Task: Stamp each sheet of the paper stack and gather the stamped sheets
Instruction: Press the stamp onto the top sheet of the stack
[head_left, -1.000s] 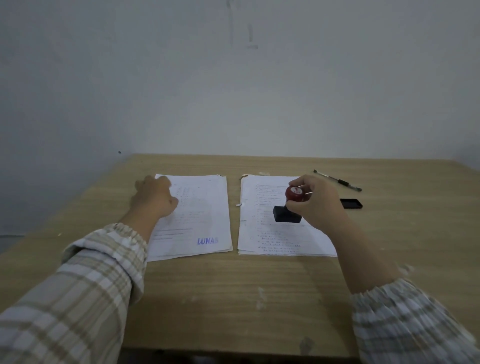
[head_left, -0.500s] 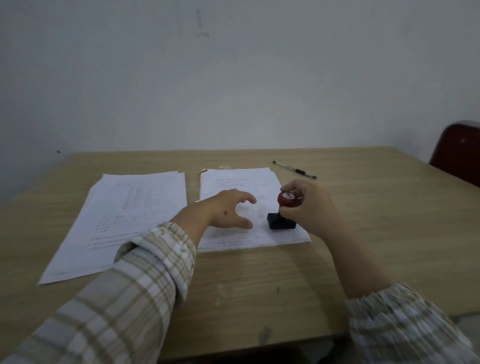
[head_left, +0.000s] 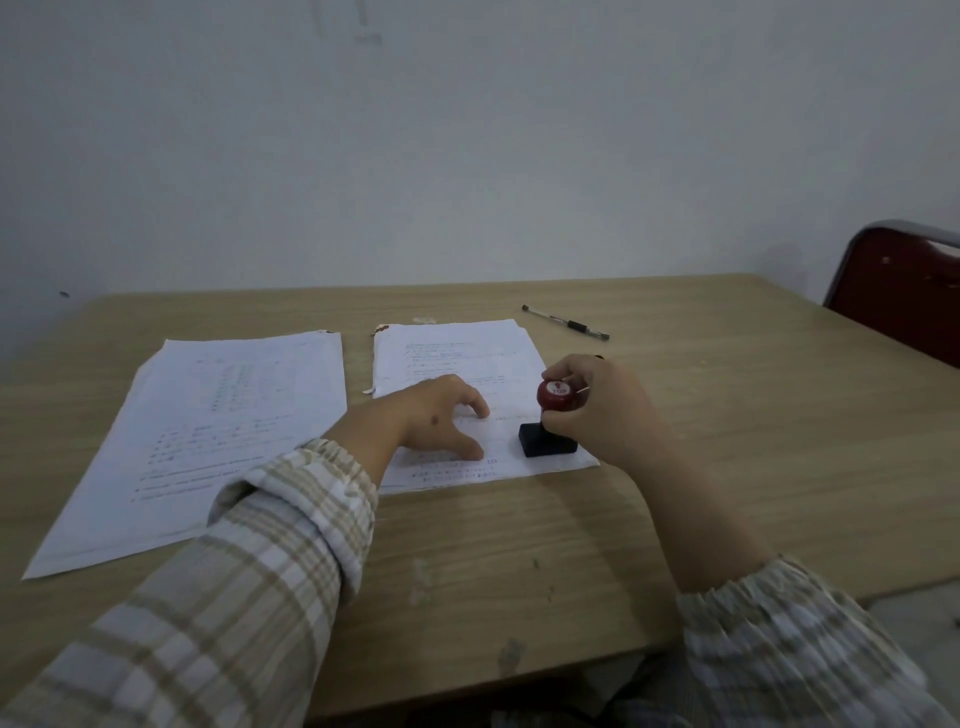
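Two piles of printed white sheets lie on the wooden table (head_left: 727, 415). The right paper stack (head_left: 457, 348) sits in the middle, and my left hand (head_left: 441, 415) presses flat on it with fingers spread. My right hand (head_left: 597, 405) grips the stamp (head_left: 550, 421) by its red knob; the stamp's black base rests on the stack's near right corner. The left pile of sheets (head_left: 218, 431) lies apart to the left, its near right corner hidden by my left sleeve.
A black pen (head_left: 566, 323) lies beyond the right stack. A dark red chair back (head_left: 904, 291) stands at the table's far right corner. A grey wall runs behind the table.
My left hand left the left pile and now lies flat on the right stack. The stamp came down to the stack's near right corner. The view swung right, bringing the chair in.
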